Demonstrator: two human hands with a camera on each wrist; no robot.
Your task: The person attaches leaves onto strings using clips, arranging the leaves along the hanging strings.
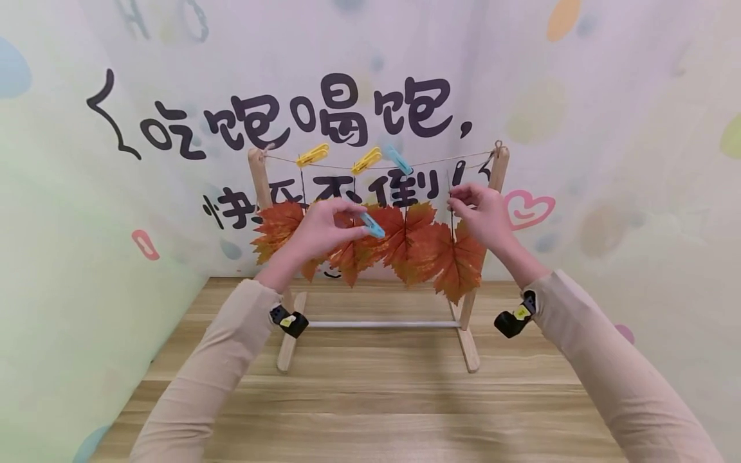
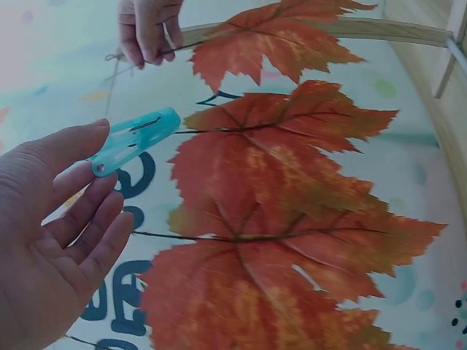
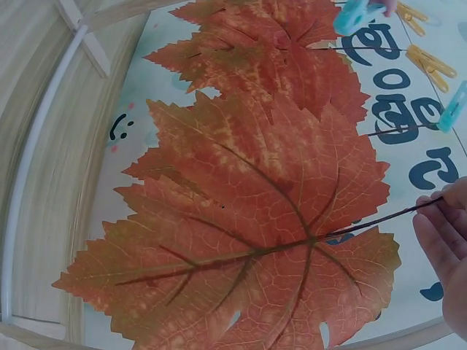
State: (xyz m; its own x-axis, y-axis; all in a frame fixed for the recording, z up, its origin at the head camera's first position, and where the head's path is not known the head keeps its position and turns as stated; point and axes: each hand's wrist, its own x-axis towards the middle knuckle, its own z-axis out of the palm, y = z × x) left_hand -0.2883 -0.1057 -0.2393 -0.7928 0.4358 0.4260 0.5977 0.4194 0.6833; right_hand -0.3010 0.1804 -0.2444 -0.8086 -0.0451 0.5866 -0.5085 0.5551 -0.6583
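Observation:
My left hand (image 1: pixel 324 226) pinches a light blue clothespin (image 1: pixel 373 225) between thumb and fingers, in front of the hanging leaves. In the left wrist view this clothespin (image 2: pixel 139 138) points away from the palm. My right hand (image 1: pixel 485 211) pinches the thin dark stem of an orange-red artificial maple leaf (image 1: pixel 457 269), just below the string at the right. In the right wrist view that leaf (image 3: pixel 255 255) spreads wide below the fingers. Three similar leaves hang to its left, partly overlapping, their stems under two yellow clothespins (image 1: pixel 312 155) and a blue clothespin (image 1: pixel 398 159) on the string.
A wooden frame with two posts (image 1: pixel 501 173) holds the thin string (image 1: pixel 451 159) across its top. A white rod (image 1: pixel 382 324) joins its feet low down. It stands on a wood-grain table (image 1: pixel 370 405) before a printed cloth backdrop (image 1: pixel 608 128).

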